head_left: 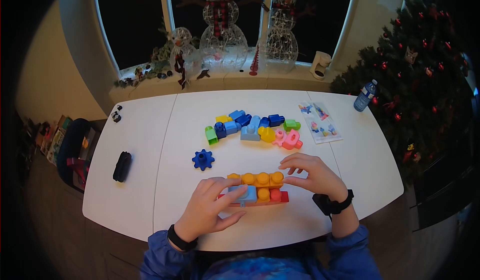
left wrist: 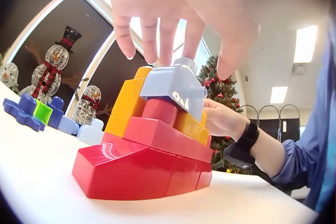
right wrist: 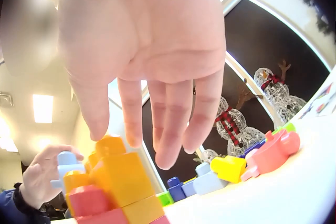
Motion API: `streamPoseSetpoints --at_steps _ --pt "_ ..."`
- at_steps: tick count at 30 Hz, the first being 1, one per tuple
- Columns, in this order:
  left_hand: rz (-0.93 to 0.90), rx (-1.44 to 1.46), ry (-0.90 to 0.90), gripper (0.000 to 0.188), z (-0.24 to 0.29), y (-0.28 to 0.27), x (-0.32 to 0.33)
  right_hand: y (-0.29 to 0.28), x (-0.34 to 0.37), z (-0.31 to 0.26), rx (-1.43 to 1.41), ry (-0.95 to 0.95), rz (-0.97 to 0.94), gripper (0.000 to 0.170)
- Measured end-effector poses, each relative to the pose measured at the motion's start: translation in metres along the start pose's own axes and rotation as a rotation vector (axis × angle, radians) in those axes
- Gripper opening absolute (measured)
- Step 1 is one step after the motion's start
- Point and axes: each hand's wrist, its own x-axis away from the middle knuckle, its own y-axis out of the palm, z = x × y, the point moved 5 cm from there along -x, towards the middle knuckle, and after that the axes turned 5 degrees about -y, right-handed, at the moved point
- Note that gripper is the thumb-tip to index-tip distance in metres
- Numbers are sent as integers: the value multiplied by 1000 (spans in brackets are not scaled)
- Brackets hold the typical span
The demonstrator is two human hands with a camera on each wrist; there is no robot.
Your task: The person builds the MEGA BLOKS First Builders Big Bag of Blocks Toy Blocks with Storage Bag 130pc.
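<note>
High head view facing down, low wrist views, close, sharing stacked blocks (head_left: 263, 194)

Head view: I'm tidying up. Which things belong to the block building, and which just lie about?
Likely belonging:
red, orange and light-blue plastic block stack
loose multicoloured plastic blocks
rectangular printed paper sheet

Apparently lying about:
transparent plastic bottle
black oblong object

The premises are an indoor room dressed for Christmas; whether home or workplace cannot be determined. Evidence noted: a tree (head_left: 395, 82) hung with red ornaments (head_left: 384, 66), wire snowmen (head_left: 223, 47) on a ledge (head_left: 245, 83) before dark windows (head_left: 131, 25), a large white table (head_left: 125, 205), and bright rectangular lights (left wrist: 305, 44) in a pale ceiling (left wrist: 265, 50).
</note>
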Motion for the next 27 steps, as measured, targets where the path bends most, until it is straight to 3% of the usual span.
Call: streamPoseSetpoints --at_steps 6,9,15,21,24,27 --pt "127 44 -49 39 -10 6 5 -34 -12 101 461 368 113 39" --pt "155 50 -57 33 -7 6 3 -26 -12 144 498 425 71 41" --pt "161 71 -82 33 -6 8 3 -14 -10 163 408 475 86 37" --pt "167 83 -89 33 -6 8 4 -30 -7 120 140 552 255 30" --pt "162 80 -89 32 -6 7 2 -40 -7 72 46 353 373 30" --pt "156 77 -88 32 -6 7 2 -42 -4 20 -14 129 353 33"
